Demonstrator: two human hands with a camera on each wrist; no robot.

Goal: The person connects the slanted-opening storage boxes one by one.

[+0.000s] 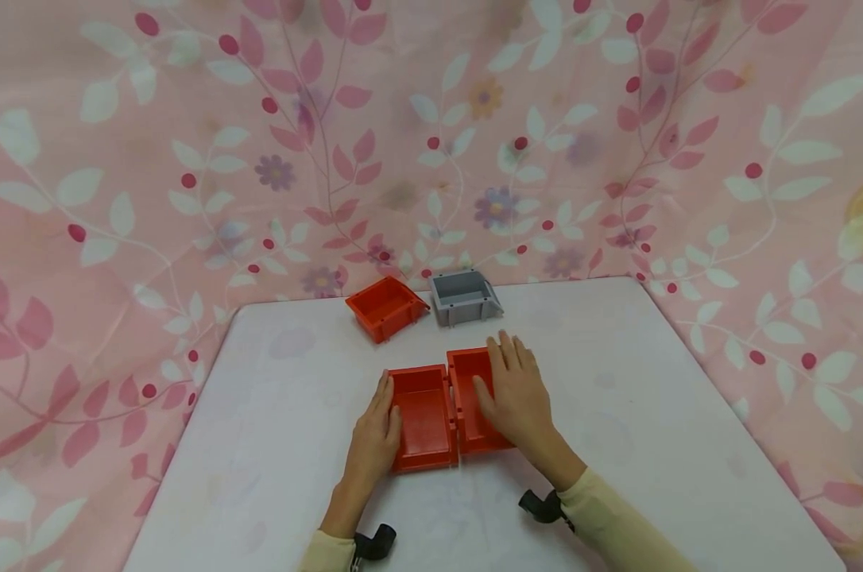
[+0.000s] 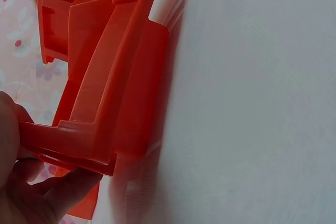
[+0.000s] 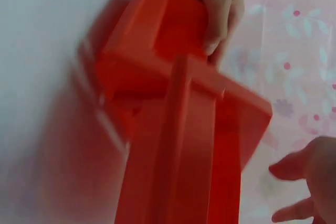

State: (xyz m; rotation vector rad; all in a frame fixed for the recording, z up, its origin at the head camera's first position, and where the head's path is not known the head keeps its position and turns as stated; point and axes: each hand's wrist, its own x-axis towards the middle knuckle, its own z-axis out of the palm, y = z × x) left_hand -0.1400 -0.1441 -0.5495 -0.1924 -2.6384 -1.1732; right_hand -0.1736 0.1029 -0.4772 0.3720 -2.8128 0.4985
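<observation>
Two red plastic storage bins lie side by side on the table, their adjoining rims meeting. My left hand [image 1: 374, 441] grips the outer side of the left red bin [image 1: 424, 421], thumb at the rim and fingers outside; the left wrist view shows fingers [image 2: 71, 190] under the edge of that bin [image 2: 105, 82]. My right hand [image 1: 519, 393] reaches over the outer side of the right red bin [image 1: 470, 405], fingers straight and thumb spread over its inside. In the right wrist view the right hand [image 3: 315, 182] appears apart from the red bin [image 3: 184, 145].
Behind the pair stand another red bin [image 1: 387, 306], turned at an angle, and a grey bin [image 1: 466, 295]. They are on the white-covered table [image 1: 296, 445], near its back edge. A pink floral curtain [image 1: 403, 159] hangs behind and around the table.
</observation>
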